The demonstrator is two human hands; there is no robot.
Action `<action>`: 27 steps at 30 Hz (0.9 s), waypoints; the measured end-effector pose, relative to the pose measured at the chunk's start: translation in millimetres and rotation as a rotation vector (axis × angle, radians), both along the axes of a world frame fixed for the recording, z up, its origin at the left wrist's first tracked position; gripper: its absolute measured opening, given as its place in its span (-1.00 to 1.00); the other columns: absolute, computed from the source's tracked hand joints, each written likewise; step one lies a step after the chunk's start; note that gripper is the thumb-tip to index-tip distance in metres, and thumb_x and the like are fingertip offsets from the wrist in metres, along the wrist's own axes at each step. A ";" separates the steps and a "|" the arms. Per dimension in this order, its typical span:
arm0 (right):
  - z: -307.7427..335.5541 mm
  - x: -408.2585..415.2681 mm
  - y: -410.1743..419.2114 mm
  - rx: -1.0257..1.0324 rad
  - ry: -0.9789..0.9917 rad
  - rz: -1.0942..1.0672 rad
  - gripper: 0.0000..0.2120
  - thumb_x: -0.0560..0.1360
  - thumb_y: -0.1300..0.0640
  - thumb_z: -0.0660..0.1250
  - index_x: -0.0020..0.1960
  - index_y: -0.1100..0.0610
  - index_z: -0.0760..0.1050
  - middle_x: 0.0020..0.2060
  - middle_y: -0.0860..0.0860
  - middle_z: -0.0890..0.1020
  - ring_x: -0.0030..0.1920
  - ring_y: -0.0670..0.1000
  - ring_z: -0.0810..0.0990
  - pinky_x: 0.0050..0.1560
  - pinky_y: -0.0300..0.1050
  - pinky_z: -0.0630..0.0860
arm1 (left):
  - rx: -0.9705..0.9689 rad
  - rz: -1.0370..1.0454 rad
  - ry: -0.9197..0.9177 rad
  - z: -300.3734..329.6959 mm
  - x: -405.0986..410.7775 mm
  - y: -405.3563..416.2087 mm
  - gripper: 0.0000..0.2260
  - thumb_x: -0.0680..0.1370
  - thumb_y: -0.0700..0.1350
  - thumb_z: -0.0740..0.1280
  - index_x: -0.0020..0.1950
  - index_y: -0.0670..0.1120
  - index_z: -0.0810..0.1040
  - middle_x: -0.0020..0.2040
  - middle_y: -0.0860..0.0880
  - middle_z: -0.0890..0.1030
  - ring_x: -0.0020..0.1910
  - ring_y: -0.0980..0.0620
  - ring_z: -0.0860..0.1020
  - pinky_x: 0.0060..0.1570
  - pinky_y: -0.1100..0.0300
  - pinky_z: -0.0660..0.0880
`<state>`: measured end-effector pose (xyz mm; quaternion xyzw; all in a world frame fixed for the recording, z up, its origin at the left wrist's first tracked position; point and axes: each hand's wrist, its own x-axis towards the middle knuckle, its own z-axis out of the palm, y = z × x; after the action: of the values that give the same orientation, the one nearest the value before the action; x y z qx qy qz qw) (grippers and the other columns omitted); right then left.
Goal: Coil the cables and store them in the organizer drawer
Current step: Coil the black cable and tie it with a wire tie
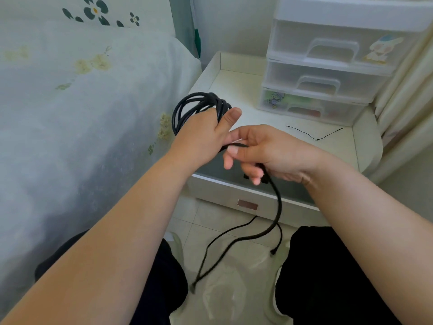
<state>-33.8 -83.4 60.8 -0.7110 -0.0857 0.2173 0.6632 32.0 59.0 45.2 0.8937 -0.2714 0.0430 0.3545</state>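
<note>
My left hand (206, 130) grips a bundle of black cable (187, 106) coiled in several loops that stick out above its fingers. Close beside it, my right hand (262, 151) pinches the same cable's loose run, which passes through the fist. That loose tail (277, 207) hangs down toward the floor and splits into thin ends with small plugs. A thin black tie or wire (315, 136) lies on the white nightstand top (236, 87). The translucent three-drawer organizer (328, 66) stands at the back right of the nightstand, all drawers closed.
A bed with a floral sheet (82, 113) fills the left side. The nightstand's own drawer (247, 204) is below my hands. Cream curtains (407, 109) hang at the right. My knees in black trousers flank the tiled floor (225, 277).
</note>
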 end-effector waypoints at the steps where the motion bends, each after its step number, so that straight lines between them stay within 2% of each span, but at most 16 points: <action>1: 0.0 0.8 -0.5 0.002 -0.038 -0.050 -0.90 0.59 0.30 0.17 0.09 0.24 0.40 -0.31 0.04 0.63 -0.62 -0.11 0.29 -0.58 -0.27 0.36 | -0.021 -0.015 0.070 0.7 -1.6 0.7 -0.43 0.57 0.28 -0.07 -0.33 -0.12 0.39 -0.49 -0.05 0.49 -0.50 0.04 0.47 -0.41 0.14 0.42; 3: -0.1 3.0 -2.4 -0.019 -0.098 -0.101 -0.96 0.60 0.24 0.17 0.01 0.22 0.36 -0.30 0.06 0.68 -0.65 -0.10 0.26 -0.62 -0.29 0.24 | -0.045 -0.045 0.177 0.7 -5.5 0.3 -0.40 0.59 0.26 -0.09 -0.41 -0.11 0.41 -0.56 -0.02 0.50 -0.51 0.06 0.52 -0.47 0.36 0.41; 5: -0.7 4.6 -3.9 -0.042 -0.145 -0.116 -0.95 0.60 0.22 0.19 0.00 0.21 0.33 -0.26 0.10 0.70 -0.66 -0.08 0.26 -0.61 -0.28 0.16 | -0.038 -0.078 0.272 0.6 -9.2 -1.8 -0.34 0.57 0.30 -0.12 -0.47 -0.10 0.42 -0.59 -0.03 0.48 -0.47 -0.01 0.54 -0.43 0.39 0.40; 6: -0.8 5.5 -4.7 -0.045 -0.165 -0.130 -0.93 0.59 0.22 0.21 0.02 0.21 0.33 -0.25 0.12 0.70 -0.66 -0.08 0.26 -0.59 -0.27 0.14 | -0.062 -0.106 0.334 1.6 -10.7 -2.4 -0.30 0.55 0.32 -0.14 -0.44 -0.15 0.46 -0.58 -0.03 0.47 -0.48 -0.04 0.52 -0.38 0.33 0.43; 8: 0.0 8.3 -7.7 -0.047 -0.204 -0.178 -0.88 0.55 0.22 0.27 0.04 0.21 0.36 -0.28 0.11 0.70 -0.66 -0.07 0.26 -0.57 -0.25 0.15 | -0.160 -0.183 0.569 6.0 -13.0 -2.6 -0.19 0.51 0.38 -0.15 -0.14 -0.34 0.52 -0.54 -0.06 0.43 -0.53 -0.03 0.45 -0.39 0.21 0.46; 9: 1.3 9.7 -9.3 -0.046 -0.225 -0.208 -0.88 0.53 0.22 0.30 0.03 0.20 0.39 -0.31 0.09 0.70 -0.66 -0.07 0.26 -0.57 -0.27 0.17 | -0.211 -0.213 0.688 6.8 -13.4 -2.0 -0.16 0.48 0.40 -0.15 0.08 -0.36 0.45 -0.52 -0.03 0.40 -0.55 0.00 0.39 -0.43 0.21 0.44; 10: 2.1 11.7 -11.5 -0.043 -0.246 -0.241 -0.90 0.51 0.23 0.32 -0.02 0.19 0.42 -0.35 0.07 0.69 -0.66 -0.08 0.26 -0.57 -0.28 0.18 | -0.253 -0.245 0.767 9.2 -15.8 -1.4 -0.18 0.46 0.40 -0.16 0.10 -0.35 0.38 -0.51 0.00 0.37 -0.56 0.03 0.34 -0.47 0.23 0.41; 11: 2.9 13.8 -13.5 -0.038 -0.261 -0.274 -0.92 0.50 0.24 0.34 -0.07 0.18 0.44 -0.39 0.05 0.67 -0.65 -0.08 0.27 -0.58 -0.29 0.19 | -0.296 -0.275 0.818 11.5 -19.2 -1.2 -0.49 0.45 0.40 -0.16 0.02 -0.03 0.07 -0.51 0.02 0.35 -0.56 0.05 0.31 -0.50 0.24 0.39; 12: 3.2 16.1 -15.1 -0.035 -0.277 -0.307 -0.92 0.48 0.25 0.36 -0.13 0.17 0.46 -0.43 0.05 0.65 -0.64 -0.09 0.29 -0.58 -0.30 0.20 | -0.287 -0.292 0.836 12.9 -21.9 -0.9 -0.48 0.43 0.41 -0.10 -0.20 -0.03 0.28 -0.51 0.03 0.34 -0.56 0.06 0.29 -0.50 0.24 0.38; 13: 3.0 18.4 -16.1 -0.042 -0.297 -0.336 -0.89 0.47 0.25 0.38 -0.18 0.16 0.46 -0.47 0.06 0.62 -0.62 -0.10 0.31 -0.57 -0.30 0.22 | -0.267 -0.306 0.849 13.3 -23.9 -0.1 -0.46 0.41 0.40 0.01 -0.20 -0.09 0.31 -0.51 0.03 0.33 -0.56 0.07 0.29 -0.48 0.23 0.38; 15: 0.4 22.9 -17.4 -0.119 -0.353 -0.379 -0.84 0.41 0.19 0.46 -0.24 0.12 0.47 -0.45 0.14 0.54 -0.51 -0.05 0.36 -0.46 -0.26 0.32 | -0.256 -0.342 0.842 10.9 -24.3 0.6 -0.58 0.39 0.26 0.28 -0.19 -0.12 0.41 -0.51 0.03 0.33 -0.56 0.09 0.31 -0.45 0.21 0.40; 17: -2.0 25.2 -17.7 -0.228 -0.396 -0.388 -0.78 0.34 0.06 0.52 -0.27 0.07 0.48 -0.39 0.18 0.47 -0.39 0.06 0.37 -0.28 -0.13 0.36 | -0.254 -0.374 0.865 8.7 -26.2 1.6 -0.66 0.36 0.09 0.41 -0.19 -0.15 0.40 -0.52 0.01 0.32 -0.57 0.09 0.31 -0.46 0.22 0.41; 19: -4.4 26.4 -19.3 -0.279 -0.398 -0.384 -0.76 0.33 0.01 0.52 -0.27 0.06 0.48 -0.41 0.14 0.42 -0.37 0.05 0.33 -0.27 -0.10 0.31 | -0.292 -0.361 0.871 7.8 -27.2 1.7 -0.69 0.35 0.04 0.43 -0.23 -0.15 0.40 -0.52 0.00 0.33 -0.56 0.07 0.32 -0.47 0.22 0.41; 23: -6.1 30.1 -27.6 -0.353 -0.413 -0.411 -0.72 0.41 -0.02 0.44 -0.21 0.19 0.49 -0.40 0.01 0.39 -0.37 -0.10 0.31 -0.29 -0.25 0.30 | -0.379 -0.287 0.857 6.2 -27.2 2.1 -0.71 0.38 0.11 0.36 -0.25 -0.09 0.42 -0.53 -0.01 0.38 -0.56 0.06 0.35 -0.49 0.24 0.40; 27: -10.4 34.1 -35.3 -0.363 -0.404 -0.412 -0.65 0.44 -0.15 0.36 -0.28 0.13 0.46 -0.33 0.09 0.42 -0.28 0.00 0.37 -0.17 -0.12 0.34 | -0.399 -0.309 0.851 7.6 -27.0 2.5 -0.57 0.38 0.24 0.26 -0.20 -0.15 0.38 -0.58 0.01 0.35 -0.63 0.08 0.31 -0.49 0.24 0.37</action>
<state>0.2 -118.6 50.5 -0.8484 -0.0302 -0.0548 0.5256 5.1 61.6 52.8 0.6961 -0.2183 -0.3279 0.6003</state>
